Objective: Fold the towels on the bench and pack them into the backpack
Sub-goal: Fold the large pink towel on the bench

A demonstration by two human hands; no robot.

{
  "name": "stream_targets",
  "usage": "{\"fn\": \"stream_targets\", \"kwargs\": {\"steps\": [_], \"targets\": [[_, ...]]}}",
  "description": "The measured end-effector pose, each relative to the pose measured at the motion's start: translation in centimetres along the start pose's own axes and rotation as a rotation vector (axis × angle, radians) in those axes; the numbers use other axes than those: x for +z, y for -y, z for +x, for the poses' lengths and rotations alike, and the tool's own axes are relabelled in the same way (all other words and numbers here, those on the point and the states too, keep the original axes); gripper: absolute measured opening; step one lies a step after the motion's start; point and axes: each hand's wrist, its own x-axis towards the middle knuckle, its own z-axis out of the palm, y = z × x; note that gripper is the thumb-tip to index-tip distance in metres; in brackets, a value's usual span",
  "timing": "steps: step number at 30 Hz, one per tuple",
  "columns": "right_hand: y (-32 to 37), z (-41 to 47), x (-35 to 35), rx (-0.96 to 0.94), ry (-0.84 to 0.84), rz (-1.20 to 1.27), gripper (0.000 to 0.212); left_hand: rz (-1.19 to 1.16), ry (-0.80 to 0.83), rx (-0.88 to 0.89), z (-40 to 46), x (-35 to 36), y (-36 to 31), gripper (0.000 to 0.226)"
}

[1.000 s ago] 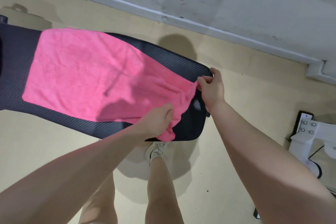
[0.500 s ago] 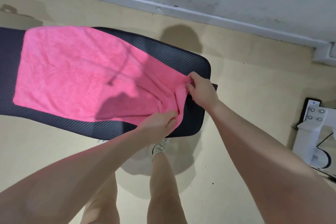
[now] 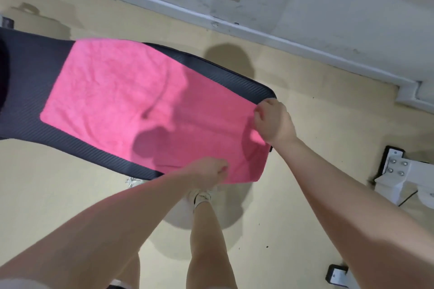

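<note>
- Currently, a pink towel (image 3: 131, 103) is spread flat along the black bench (image 3: 32, 58), its near end overhanging the bench's end.
- One towel corner is pinched by the right hand (image 3: 273, 121) at the far edge.
- The near corner is gripped by the left hand (image 3: 207, 171), fingers curled.

This looks like a bare home gym or workout room. A long padded bench (image 3: 211, 73) with black ribbed upholstery stands on a plain beige floor (image 3: 305, 195), close to a scuffed, stained white wall (image 3: 328, 7) with a pale skirting strip (image 3: 258, 33) along its foot. At the right edge sits a white metal bracket (image 3: 397, 169) with bolts, seemingly part of some equipment. The person wears light sports shoes (image 3: 202, 196)
</note>
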Motion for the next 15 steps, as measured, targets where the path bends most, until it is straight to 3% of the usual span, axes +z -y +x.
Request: {"fn": "stream_targets", "kwargs": {"steps": [8,15], "targets": [[18.6,2.6,3.5,-0.381,0.171,0.078,0.022,-0.067,-0.554,-0.358,-9.9,-8.8,15.2,0.026],[30.9,6.0,8.5,-0.474,0.248,0.096,0.021,-0.196,-0.846,-0.647,-14.3,-13.0,27.1,0.037]]}}
